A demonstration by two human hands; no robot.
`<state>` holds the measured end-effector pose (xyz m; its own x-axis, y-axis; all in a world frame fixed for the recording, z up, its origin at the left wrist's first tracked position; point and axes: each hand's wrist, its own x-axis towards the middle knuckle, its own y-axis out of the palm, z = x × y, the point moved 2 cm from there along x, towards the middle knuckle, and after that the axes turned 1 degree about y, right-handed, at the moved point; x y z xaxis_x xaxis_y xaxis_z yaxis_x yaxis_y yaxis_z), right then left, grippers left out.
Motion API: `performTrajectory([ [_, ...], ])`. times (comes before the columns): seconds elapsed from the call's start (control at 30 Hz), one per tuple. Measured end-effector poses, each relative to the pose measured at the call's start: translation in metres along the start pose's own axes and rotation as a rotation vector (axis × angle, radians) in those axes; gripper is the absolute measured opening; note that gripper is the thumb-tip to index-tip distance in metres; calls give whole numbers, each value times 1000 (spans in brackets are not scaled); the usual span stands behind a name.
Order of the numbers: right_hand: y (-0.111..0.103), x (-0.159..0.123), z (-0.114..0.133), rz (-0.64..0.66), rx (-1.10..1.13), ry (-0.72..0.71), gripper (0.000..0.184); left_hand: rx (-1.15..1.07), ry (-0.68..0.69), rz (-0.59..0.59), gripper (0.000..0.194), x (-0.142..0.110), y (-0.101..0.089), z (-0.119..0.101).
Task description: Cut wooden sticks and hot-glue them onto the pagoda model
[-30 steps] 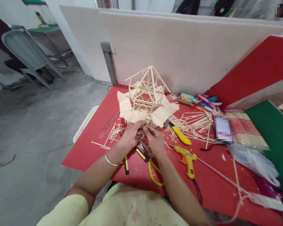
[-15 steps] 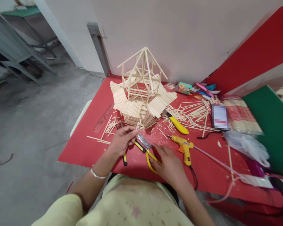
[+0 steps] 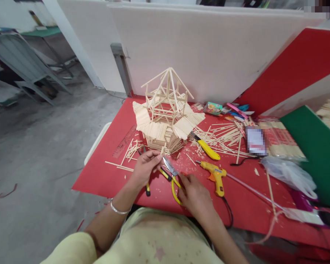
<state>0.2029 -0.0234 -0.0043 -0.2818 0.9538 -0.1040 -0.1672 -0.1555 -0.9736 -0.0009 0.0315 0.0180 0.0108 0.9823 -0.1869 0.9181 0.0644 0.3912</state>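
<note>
My left hand [image 3: 147, 167] pinches a short wooden stick [image 3: 163, 148] between thumb and fingers, just in front of the stick-built model house [image 3: 167, 113]. In my right hand [image 3: 194, 192] are yellow-handled scissors [image 3: 170, 167], their fingers wrapped through the loops. The metal blades point at the stick, close to my left fingertips; whether they touch it I cannot tell. Beneath my hands lies a black-and-yellow handled tool [image 3: 147, 190], partly hidden by my left hand. The model has an open roof frame on top and slatted lower roof panels around it.
A yellow glue gun [image 3: 216, 174] with a cord lies to the right, a yellow cutter knife [image 3: 208, 147] behind it. Loose sticks [image 3: 225, 134] spread across the red table [image 3: 99, 176]. A clear ruler [image 3: 123, 142], plastic bag [image 3: 288, 172] and green board [image 3: 313, 154] are also there.
The camera view has tilted up slightly, so the scene sits lower in the picture. Both hands keep their holds on the stick and the scissors.
</note>
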Motion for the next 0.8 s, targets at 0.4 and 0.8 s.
performTrajectory([
  [0.4, -34, 3, -50, -318, 188, 194, 32, 35, -32, 81, 27, 7, 13, 19],
  [0.8, -18, -3, 11, 22, 36, 55, 45, 212, 91, 60, 22, -4, 11, 15],
])
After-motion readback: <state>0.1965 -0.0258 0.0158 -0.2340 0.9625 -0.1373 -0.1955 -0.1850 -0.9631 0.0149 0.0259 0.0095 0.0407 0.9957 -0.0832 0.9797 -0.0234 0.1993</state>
